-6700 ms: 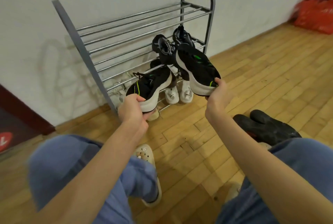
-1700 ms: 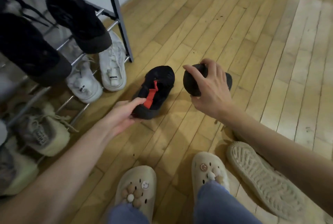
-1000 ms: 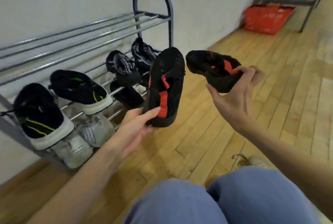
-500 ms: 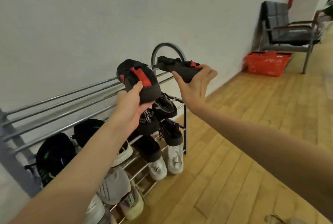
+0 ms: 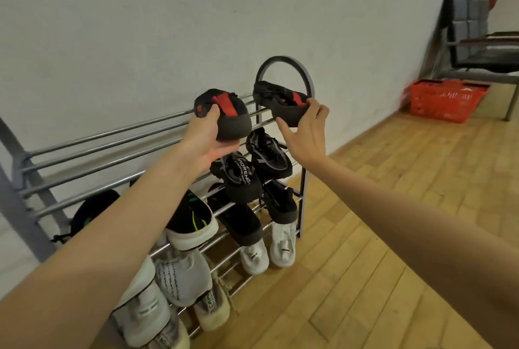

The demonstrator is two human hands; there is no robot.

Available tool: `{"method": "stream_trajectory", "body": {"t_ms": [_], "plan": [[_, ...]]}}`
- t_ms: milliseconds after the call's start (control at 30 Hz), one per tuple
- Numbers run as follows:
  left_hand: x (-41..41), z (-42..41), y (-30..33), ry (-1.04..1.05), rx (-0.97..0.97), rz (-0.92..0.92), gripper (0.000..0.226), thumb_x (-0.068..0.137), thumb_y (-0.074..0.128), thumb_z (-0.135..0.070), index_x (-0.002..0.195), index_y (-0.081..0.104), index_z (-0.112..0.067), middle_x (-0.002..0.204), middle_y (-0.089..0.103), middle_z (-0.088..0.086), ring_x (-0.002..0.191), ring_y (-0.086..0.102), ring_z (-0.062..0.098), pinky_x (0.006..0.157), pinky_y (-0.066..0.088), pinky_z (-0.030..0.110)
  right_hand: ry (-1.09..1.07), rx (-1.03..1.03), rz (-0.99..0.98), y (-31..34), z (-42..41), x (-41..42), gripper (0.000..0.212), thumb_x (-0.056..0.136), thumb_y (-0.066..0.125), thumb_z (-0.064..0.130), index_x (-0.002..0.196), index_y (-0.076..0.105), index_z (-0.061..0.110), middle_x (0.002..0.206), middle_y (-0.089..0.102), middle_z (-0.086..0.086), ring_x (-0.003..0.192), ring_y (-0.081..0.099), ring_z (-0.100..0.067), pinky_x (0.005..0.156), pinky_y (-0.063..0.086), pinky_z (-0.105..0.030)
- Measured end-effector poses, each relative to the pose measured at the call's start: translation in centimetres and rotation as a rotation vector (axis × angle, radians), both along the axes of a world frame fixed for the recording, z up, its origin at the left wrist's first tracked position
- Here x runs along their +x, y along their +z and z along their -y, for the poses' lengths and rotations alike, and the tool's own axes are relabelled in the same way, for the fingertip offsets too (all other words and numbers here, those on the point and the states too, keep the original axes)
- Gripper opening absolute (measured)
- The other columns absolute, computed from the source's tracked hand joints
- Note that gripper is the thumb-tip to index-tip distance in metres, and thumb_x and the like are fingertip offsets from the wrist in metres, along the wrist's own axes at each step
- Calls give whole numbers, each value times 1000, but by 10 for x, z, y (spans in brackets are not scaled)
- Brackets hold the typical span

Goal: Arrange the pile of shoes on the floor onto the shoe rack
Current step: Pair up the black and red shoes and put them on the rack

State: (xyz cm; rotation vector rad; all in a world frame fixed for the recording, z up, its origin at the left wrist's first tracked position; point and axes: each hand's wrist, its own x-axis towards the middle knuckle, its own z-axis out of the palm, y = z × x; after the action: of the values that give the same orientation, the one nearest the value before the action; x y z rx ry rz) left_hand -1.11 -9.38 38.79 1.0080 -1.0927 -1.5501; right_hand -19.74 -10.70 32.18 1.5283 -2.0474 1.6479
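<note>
My left hand [image 5: 206, 138] grips a black shoe with a red strap [image 5: 226, 112] by its heel, over the top bars of the grey metal shoe rack [image 5: 92, 149]. The matching black and red shoe [image 5: 280, 101] is held by my right hand [image 5: 304, 129] at the heel, at the rack's top right end inside the arched side frame [image 5: 283, 63]. Both shoes sit at top-shelf height; I cannot tell whether they rest on the bars. The lower shelves hold several black, white and grey shoes.
The rack stands against a white wall on a wooden floor [image 5: 379, 236]. Far right, a red basket [image 5: 443, 100] sits below a dark chair [image 5: 477, 39]. The left stretch of the top shelf carries no shoes.
Both hands have carried the black and red shoes up and forward to the top shelf at the rack's right end. The view has moved closer to the rack.
</note>
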Motion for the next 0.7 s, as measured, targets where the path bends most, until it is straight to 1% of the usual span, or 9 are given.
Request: {"method": "stream_trajectory", "body": {"t_ms": [67,133,200,233,300,367,467,567,700], "plan": [[2,-10,-3,39,-26,141,46,103,38,-29,145,34,-12,144,43,13,111,60,41,91,52,49,53,31,4,0,-16,2,80,88,63,30,148,14,8,143,26,-16,125,43,-30,105,43,-34],[4,-22,-9,133,-118,256,46,99,40,-26,143,38,-10,130,52,9,105,64,36,88,54,47,119,104,13,-3,-35,5,86,90,61,24,151,3,9,147,22,-16,130,39,-30,104,38,-31],[7,-36,-18,254,-280,400,49,88,46,-30,134,47,-13,115,56,1,101,64,28,85,55,48,163,206,-10,-8,-55,6,87,92,58,24,152,-2,7,151,19,-17,136,32,-31,109,33,-35],[8,-42,-24,305,-376,504,50,83,48,-33,129,49,-16,116,54,1,100,63,25,85,55,47,177,265,-34,-11,-65,6,87,93,57,25,152,-3,6,152,18,-18,139,28,-32,111,30,-36],[6,-58,-37,351,-552,677,40,85,53,-29,122,50,-16,123,49,4,97,61,20,84,54,41,201,391,-89,-17,-86,1,85,96,53,29,152,-5,4,154,16,-18,142,22,-32,113,26,-37],[0,-68,-50,265,-669,731,25,91,54,-21,115,52,-15,113,57,3,90,62,18,83,54,42,218,489,-111,-25,-107,-9,81,99,48,32,152,-5,3,155,13,-19,144,19,-32,115,23,-37],[-17,-75,-69,32,-655,773,19,90,54,-18,109,53,-18,95,65,-1,86,65,16,82,55,46,219,587,-62,-44,-141,-35,75,101,41,36,153,-3,4,158,9,-17,146,17,-31,116,20,-37],[-43,-78,-93,-130,-622,862,26,91,53,-17,117,53,-16,103,66,0,91,65,18,86,53,44,135,711,5,-76,-174,-76,73,101,40,37,152,0,4,157,12,-20,142,26,-35,114,24,-40],[-93,-85,-126,-267,-568,869,32,87,53,-13,119,58,-12,107,67,3,98,64,21,89,53,44,-6,861,119,-126,-223,-138,70,102,38,34,152,2,0,156,13,-23,144,19,-37,115,21,-42]]}}
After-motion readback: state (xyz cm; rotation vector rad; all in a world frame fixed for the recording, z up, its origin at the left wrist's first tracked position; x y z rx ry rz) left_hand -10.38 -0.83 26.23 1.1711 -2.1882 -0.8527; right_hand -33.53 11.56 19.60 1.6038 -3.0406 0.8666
